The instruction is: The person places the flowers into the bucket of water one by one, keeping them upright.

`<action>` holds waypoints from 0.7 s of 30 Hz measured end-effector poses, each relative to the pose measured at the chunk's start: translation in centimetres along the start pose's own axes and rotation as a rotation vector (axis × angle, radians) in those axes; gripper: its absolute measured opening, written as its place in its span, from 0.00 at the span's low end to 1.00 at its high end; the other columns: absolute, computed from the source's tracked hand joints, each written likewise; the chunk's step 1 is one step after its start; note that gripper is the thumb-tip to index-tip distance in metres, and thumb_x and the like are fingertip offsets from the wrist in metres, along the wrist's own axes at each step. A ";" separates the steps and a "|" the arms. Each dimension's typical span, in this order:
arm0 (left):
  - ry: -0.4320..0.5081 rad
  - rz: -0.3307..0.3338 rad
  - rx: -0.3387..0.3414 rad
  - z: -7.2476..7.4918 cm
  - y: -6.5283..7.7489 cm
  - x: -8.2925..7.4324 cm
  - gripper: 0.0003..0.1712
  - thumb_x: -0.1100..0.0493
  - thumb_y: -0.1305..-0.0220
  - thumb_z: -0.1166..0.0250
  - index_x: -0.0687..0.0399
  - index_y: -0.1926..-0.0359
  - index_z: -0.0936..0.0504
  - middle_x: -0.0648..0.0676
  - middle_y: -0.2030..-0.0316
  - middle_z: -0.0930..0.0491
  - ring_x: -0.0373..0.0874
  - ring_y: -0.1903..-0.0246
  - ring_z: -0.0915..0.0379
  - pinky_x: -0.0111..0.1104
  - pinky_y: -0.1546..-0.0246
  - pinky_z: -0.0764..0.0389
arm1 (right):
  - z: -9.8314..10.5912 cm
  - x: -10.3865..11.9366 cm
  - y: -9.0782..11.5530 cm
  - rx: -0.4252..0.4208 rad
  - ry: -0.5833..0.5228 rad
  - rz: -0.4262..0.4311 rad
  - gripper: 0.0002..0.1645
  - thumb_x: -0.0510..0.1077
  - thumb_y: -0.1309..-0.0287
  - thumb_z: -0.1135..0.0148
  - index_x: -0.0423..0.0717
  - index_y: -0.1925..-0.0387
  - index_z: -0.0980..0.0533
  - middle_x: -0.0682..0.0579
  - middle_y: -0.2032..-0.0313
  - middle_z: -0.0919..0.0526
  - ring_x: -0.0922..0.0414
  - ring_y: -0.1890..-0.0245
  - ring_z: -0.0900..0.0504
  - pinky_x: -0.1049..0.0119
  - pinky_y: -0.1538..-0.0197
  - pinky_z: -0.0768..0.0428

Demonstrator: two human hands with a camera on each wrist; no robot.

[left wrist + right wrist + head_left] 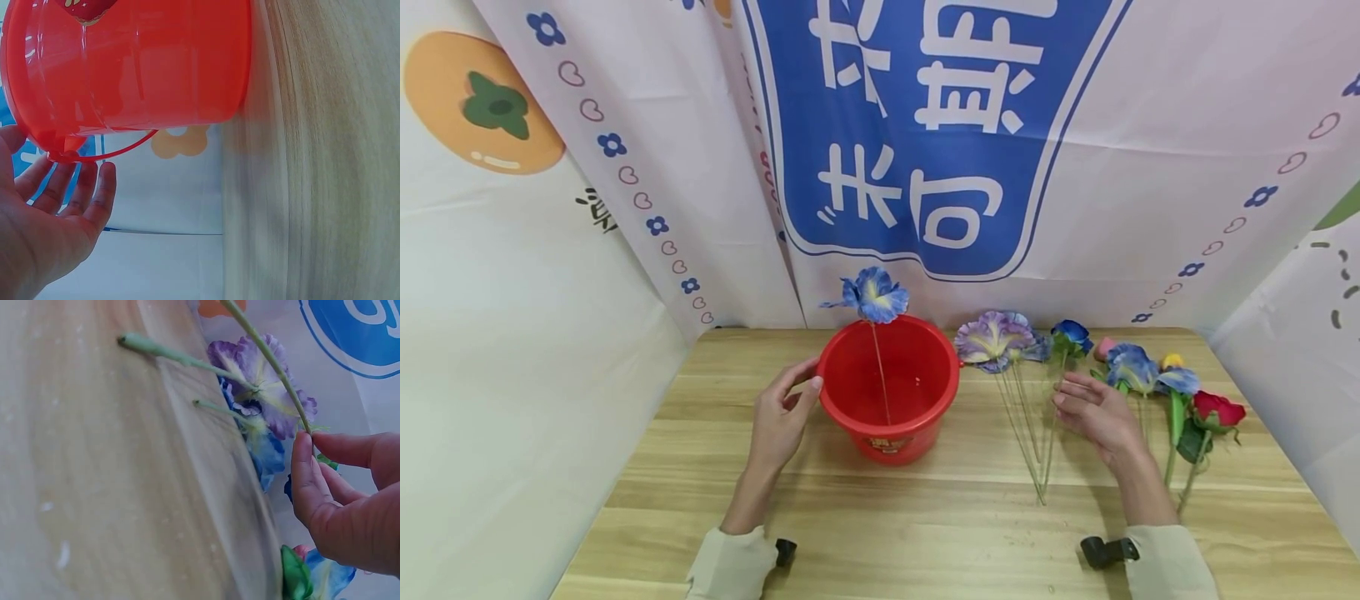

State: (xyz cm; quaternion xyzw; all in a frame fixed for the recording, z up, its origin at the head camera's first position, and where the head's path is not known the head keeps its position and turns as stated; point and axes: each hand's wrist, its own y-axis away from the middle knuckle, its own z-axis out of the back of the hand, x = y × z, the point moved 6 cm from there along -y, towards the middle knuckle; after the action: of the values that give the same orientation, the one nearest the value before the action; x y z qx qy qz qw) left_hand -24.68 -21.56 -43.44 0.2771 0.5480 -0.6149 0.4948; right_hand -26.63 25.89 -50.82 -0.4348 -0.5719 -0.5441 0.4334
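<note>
A red bucket (917,454) stands on the table, with one blue artificial iris (880,298) upright in it, its bloom above the far rim. My left hand (781,427) is at the bucket's left side. Its thumb and loosely extended fingers touch the rim by the red handle (128,149). Between thumb and fingertips, my right hand (1097,414) pinches the green stem (275,365) of a blue rose (1072,335). The rose's bloom is mostly hidden behind the hand in the right wrist view. Left of it lie a purple iris (992,337) and a blue bloom (265,453).
To the right of my right hand lie another blue iris (1131,368), a red rose (1219,410), a yellow bloom (1172,361) and a pink bloom (1105,348). The wooden table (955,542) ends at a printed cloth backdrop (1120,208) behind the bucket.
</note>
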 end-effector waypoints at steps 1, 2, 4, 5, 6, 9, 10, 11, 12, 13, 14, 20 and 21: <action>0.001 0.001 0.001 0.0 0.0 0.0 0.20 0.61 0.26 0.30 0.58 0.36 0.14 0.61 0.42 0.13 0.30 0.46 0.18 0.20 0.56 0.14 | 0.0 0.2 0.1 -0.004 0.001 0.010 0.49 0.38 0.27 0.32 0.33 0.17 0.48 0.63 0.45 0.18 0.67 0.49 0.12 0.71 0.44 0.13; 0.002 0.002 0.002 0.0 -0.1 0.0 0.20 0.61 0.26 0.30 0.58 0.36 0.14 0.61 0.42 0.13 0.30 0.46 0.18 0.20 0.56 0.14 | 0.0 0.4 0.2 -0.012 0.004 0.019 0.49 0.38 0.28 0.32 0.32 0.17 0.48 0.64 0.46 0.17 0.67 0.50 0.12 0.71 0.44 0.12; 0.000 0.005 0.005 -0.1 -0.1 0.1 0.20 0.61 0.26 0.30 0.58 0.36 0.14 0.61 0.42 0.13 0.30 0.46 0.18 0.20 0.56 0.14 | -0.1 0.9 0.5 -0.024 0.004 0.031 0.49 0.39 0.28 0.31 0.33 0.17 0.47 0.67 0.48 0.16 0.67 0.50 0.12 0.71 0.45 0.12; -0.002 0.006 0.006 -0.1 -0.1 0.1 0.20 0.60 0.26 0.30 0.58 0.36 0.14 0.61 0.42 0.13 0.30 0.46 0.18 0.20 0.56 0.14 | -0.1 1.2 0.6 -0.027 0.004 0.038 0.49 0.39 0.28 0.31 0.33 0.17 0.47 0.69 0.49 0.16 0.67 0.50 0.11 0.71 0.45 0.12; -0.003 0.008 0.007 0.0 -0.2 0.1 0.20 0.60 0.26 0.30 0.57 0.36 0.14 0.61 0.41 0.13 0.30 0.46 0.19 0.20 0.56 0.14 | -0.2 1.4 0.8 -0.033 0.006 0.044 0.49 0.40 0.28 0.30 0.34 0.18 0.46 0.70 0.51 0.16 0.67 0.51 0.11 0.71 0.45 0.12; -0.011 0.012 0.010 0.0 -0.2 0.1 0.20 0.60 0.26 0.30 0.57 0.36 0.14 0.60 0.41 0.13 0.30 0.45 0.19 0.20 0.55 0.14 | -0.5 2.2 1.2 -0.046 -0.001 0.071 0.46 0.40 0.29 0.30 0.35 0.19 0.43 0.72 0.53 0.15 0.68 0.53 0.11 0.70 0.47 0.11; -0.013 0.013 0.011 0.0 -0.2 0.2 0.20 0.59 0.26 0.30 0.56 0.36 0.14 0.60 0.41 0.13 0.31 0.45 0.19 0.20 0.55 0.14 | -0.7 2.5 1.4 -0.049 -0.008 0.083 0.45 0.40 0.29 0.30 0.36 0.20 0.42 0.71 0.53 0.15 0.68 0.54 0.11 0.70 0.48 0.11; -0.016 0.015 0.013 0.0 -0.2 0.2 0.20 0.59 0.25 0.30 0.56 0.35 0.15 0.59 0.41 0.13 0.31 0.45 0.19 0.20 0.55 0.14 | -0.8 2.8 1.5 -0.050 -0.008 0.101 0.44 0.40 0.29 0.30 0.36 0.21 0.41 0.71 0.53 0.15 0.67 0.54 0.11 0.70 0.48 0.11; -0.016 0.017 0.015 0.0 -0.2 0.1 0.20 0.59 0.25 0.31 0.56 0.35 0.15 0.59 0.41 0.13 0.31 0.45 0.19 0.21 0.54 0.14 | -1.0 3.1 1.7 -0.051 -0.009 0.116 0.43 0.39 0.29 0.30 0.36 0.21 0.40 0.71 0.53 0.14 0.67 0.55 0.11 0.70 0.49 0.11; -0.014 0.020 0.018 0.0 -0.2 0.2 0.21 0.59 0.25 0.31 0.56 0.35 0.15 0.59 0.40 0.13 0.31 0.45 0.19 0.21 0.54 0.14 | -1.2 3.4 1.8 -0.054 -0.013 0.128 0.43 0.39 0.29 0.30 0.36 0.21 0.39 0.70 0.52 0.14 0.67 0.54 0.11 0.71 0.49 0.11; -0.015 0.024 0.019 0.0 -0.1 0.1 0.21 0.58 0.25 0.31 0.56 0.35 0.15 0.59 0.40 0.13 0.32 0.45 0.19 0.21 0.54 0.14 | -1.3 3.8 2.0 -0.055 -0.014 0.139 0.43 0.39 0.29 0.30 0.35 0.21 0.39 0.68 0.51 0.14 0.66 0.54 0.11 0.71 0.49 0.11; -0.017 0.037 0.011 0.0 0.2 0.1 0.20 0.58 0.24 0.32 0.55 0.34 0.15 0.59 0.40 0.13 0.35 0.44 0.19 0.22 0.53 0.14 | -2.7 5.6 2.7 -0.076 0.028 0.182 0.43 0.39 0.28 0.31 0.34 0.20 0.41 0.60 0.45 0.18 0.66 0.50 0.12 0.71 0.47 0.11; -0.018 0.035 0.011 0.0 0.2 0.1 0.20 0.58 0.24 0.32 0.56 0.34 0.15 0.59 0.40 0.13 0.35 0.44 0.19 0.22 0.53 0.14 | -3.0 5.9 2.7 -0.079 0.032 0.189 0.43 0.38 0.28 0.32 0.34 0.20 0.41 0.60 0.45 0.18 0.67 0.50 0.12 0.71 0.47 0.11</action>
State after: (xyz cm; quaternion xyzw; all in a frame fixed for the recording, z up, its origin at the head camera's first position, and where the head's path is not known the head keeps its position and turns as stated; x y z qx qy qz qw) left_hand -24.55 -21.54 -43.64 0.2839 0.5353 -0.6116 0.5087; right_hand -25.37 23.15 -44.33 -0.4950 -0.4993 -0.5297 0.4745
